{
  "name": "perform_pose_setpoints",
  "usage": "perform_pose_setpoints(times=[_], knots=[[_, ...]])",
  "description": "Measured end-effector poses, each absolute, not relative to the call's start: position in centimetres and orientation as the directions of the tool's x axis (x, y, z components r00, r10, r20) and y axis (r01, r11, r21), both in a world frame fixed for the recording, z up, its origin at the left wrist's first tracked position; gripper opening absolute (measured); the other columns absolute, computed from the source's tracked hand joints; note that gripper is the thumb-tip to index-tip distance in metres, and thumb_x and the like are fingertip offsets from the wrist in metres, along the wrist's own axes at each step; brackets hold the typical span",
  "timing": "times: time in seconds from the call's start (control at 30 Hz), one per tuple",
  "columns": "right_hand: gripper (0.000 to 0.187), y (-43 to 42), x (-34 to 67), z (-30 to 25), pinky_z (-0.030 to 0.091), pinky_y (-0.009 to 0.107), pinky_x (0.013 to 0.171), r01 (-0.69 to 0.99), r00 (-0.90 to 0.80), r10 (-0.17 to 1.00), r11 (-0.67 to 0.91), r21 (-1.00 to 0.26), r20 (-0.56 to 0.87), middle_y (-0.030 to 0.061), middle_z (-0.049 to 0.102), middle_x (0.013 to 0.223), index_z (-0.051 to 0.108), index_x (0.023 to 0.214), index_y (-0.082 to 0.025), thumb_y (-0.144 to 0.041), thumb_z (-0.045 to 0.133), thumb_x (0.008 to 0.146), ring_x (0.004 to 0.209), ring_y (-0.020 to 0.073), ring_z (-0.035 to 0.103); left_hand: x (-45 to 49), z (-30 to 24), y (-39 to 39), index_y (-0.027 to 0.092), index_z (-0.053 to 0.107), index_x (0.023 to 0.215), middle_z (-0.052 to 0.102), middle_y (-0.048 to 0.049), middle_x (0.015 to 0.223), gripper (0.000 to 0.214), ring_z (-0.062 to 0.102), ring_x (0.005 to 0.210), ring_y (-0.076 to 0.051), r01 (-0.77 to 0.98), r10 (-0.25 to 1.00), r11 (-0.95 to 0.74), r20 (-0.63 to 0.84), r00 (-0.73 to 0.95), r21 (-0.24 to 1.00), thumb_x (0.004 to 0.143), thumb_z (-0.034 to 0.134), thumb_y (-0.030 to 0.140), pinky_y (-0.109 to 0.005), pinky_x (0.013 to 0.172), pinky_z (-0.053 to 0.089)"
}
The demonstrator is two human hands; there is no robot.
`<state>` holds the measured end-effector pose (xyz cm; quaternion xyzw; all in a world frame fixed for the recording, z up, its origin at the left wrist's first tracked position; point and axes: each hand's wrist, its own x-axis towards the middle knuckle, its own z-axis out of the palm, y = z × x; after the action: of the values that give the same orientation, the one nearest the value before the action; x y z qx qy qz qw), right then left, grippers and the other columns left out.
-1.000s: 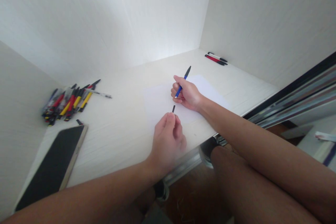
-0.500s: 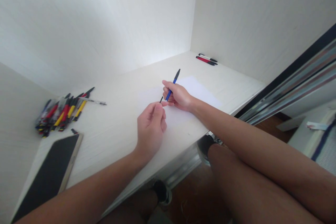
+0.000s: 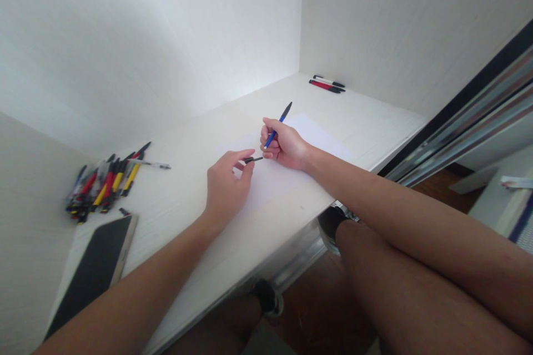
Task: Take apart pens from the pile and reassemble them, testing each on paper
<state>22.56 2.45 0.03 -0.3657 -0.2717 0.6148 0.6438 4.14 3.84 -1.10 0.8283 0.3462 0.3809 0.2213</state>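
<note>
My right hand [image 3: 283,145] is closed round a blue pen [image 3: 278,124] with a black end that points up and away. My left hand [image 3: 227,186] pinches a small black pen tip piece [image 3: 251,160] between thumb and fingers, its free end pointing at the lower end of the blue pen, nearly touching my right hand. Both hands hover over a white sheet of paper [image 3: 316,136] lying on the white desk [image 3: 187,194].
A heap of several red, yellow, blue and black pens [image 3: 106,180] lies at the left. A dark phone [image 3: 94,272] rests near the front left edge. Two pens, red and white [image 3: 327,84], lie by the far right wall. My knees are below the desk edge.
My left hand has moved forward and to the left, turning the small black piece from upright to level and bringing it up to the blue pen's lower end. My right hand stays closed round the pen.
</note>
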Motion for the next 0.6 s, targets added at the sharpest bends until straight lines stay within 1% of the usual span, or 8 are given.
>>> perform_pose_setpoints(times=[0.13, 0.2, 0.27, 0.37, 0.47, 0.53, 0.6], knots=[[0.04, 2.4, 22.39, 0.21, 0.029, 0.023, 0.047, -0.573, 0.122, 0.983, -0.041, -0.819, -0.135, -0.0064, 0.037, 0.05, 0.047, 0.065, -0.02, -0.033, 0.05, 0.102, 0.045, 0.0089, 0.025, 4.23, -1.2, 3.87, 0.022, 0.076, 0.109, 0.078, -0.0028, 0.093, 0.025, 0.069, 0.074, -0.018, 0.438, 0.81, -0.565, 0.37, 0.455, 0.699, 0.084, 0.072, 0.026, -0.032, 0.071, 0.054], [0.038, 2.31, 22.33, 0.3, 0.031, 0.023, 0.048, -0.56, 0.133, 0.981, -0.044, -0.827, -0.142, -0.0065, 0.038, 0.051, 0.048, 0.065, -0.019, -0.03, 0.054, 0.101, 0.046, 0.0084, 0.026, 4.25, -1.02, 3.89, 0.022, 0.076, 0.103, 0.079, -0.0032, 0.091, 0.02, 0.071, 0.079, -0.02, 0.456, 0.813, -0.55, 0.323, 0.484, 0.699, 0.084, 0.072, 0.027, -0.036, 0.079, 0.055], [0.037, 2.23, 22.28, 0.31, 0.032, 0.022, 0.049, -0.552, 0.14, 0.98, -0.041, -0.833, -0.141, -0.0073, 0.036, 0.051, 0.049, 0.065, -0.019, -0.028, 0.056, 0.1, 0.046, 0.0081, 0.027, 4.25, -0.8, 3.89, 0.023, 0.078, 0.097, 0.08, -0.0037, 0.095, 0.015, 0.073, 0.088, -0.023, 0.471, 0.8, -0.561, 0.298, 0.521, 0.681, 0.085, 0.07, 0.027, -0.04, 0.088, 0.055], [0.037, 2.2, 22.26, 0.21, 0.033, 0.023, 0.049, -0.545, 0.134, 0.982, -0.037, -0.838, -0.131, -0.0082, 0.031, 0.049, 0.048, 0.064, -0.02, -0.027, 0.058, 0.1, 0.046, 0.0084, 0.026, 4.22, -0.63, 3.85, 0.024, 0.079, 0.095, 0.08, -0.0035, 0.101, 0.015, 0.072, 0.099, -0.026, 0.471, 0.781, -0.587, 0.306, 0.545, 0.659, 0.086, 0.067, 0.024, -0.045, 0.098, 0.052], [0.034, 2.25, 22.25, 0.08, 0.034, 0.023, 0.049, -0.545, 0.142, 0.981, -0.032, -0.838, -0.13, -0.0085, 0.032, 0.049, 0.049, 0.067, -0.02, -0.026, 0.061, 0.098, 0.045, 0.0086, 0.026, 4.18, -0.75, 3.87, 0.023, 0.077, 0.094, 0.081, -0.0038, 0.099, 0.013, 0.073, 0.099, -0.025, 0.458, 0.779, -0.593, 0.327, 0.535, 0.663, 0.085, 0.068, 0.022, -0.045, 0.1, 0.051], [0.033, 2.3, 22.23, 0.01, 0.035, 0.023, 0.05, -0.536, 0.15, 0.98, -0.031, -0.843, -0.131, -0.0086, 0.033, 0.049, 0.05, 0.068, -0.02, -0.026, 0.061, 0.098, 0.045, 0.0085, 0.026, 4.16, -0.91, 3.92, 0.022, 0.076, 0.097, 0.081, -0.004, 0.099, 0.014, 0.073, 0.098, -0.025, 0.45, 0.777, -0.596, 0.337, 0.531, 0.665, 0.084, 0.069, 0.022, -0.044, 0.101, 0.051], [0.034, 2.32, 22.2, -0.06, 0.035, 0.023, 0.05, -0.518, 0.15, 0.982, -0.024, -0.855, -0.118, -0.0085, 0.033, 0.049, 0.051, 0.067, -0.02, -0.026, 0.061, 0.098, 0.045, 0.0084, 0.025, 4.16, -1.04, 3.98, 0.022, 0.075, 0.105, 0.08, -0.0042, 0.1, 0.022, 0.073, 0.098, -0.024, 0.444, 0.779, -0.592, 0.336, 0.529, 0.672, 0.083, 0.071, 0.022, -0.044, 0.101, 0.051]])
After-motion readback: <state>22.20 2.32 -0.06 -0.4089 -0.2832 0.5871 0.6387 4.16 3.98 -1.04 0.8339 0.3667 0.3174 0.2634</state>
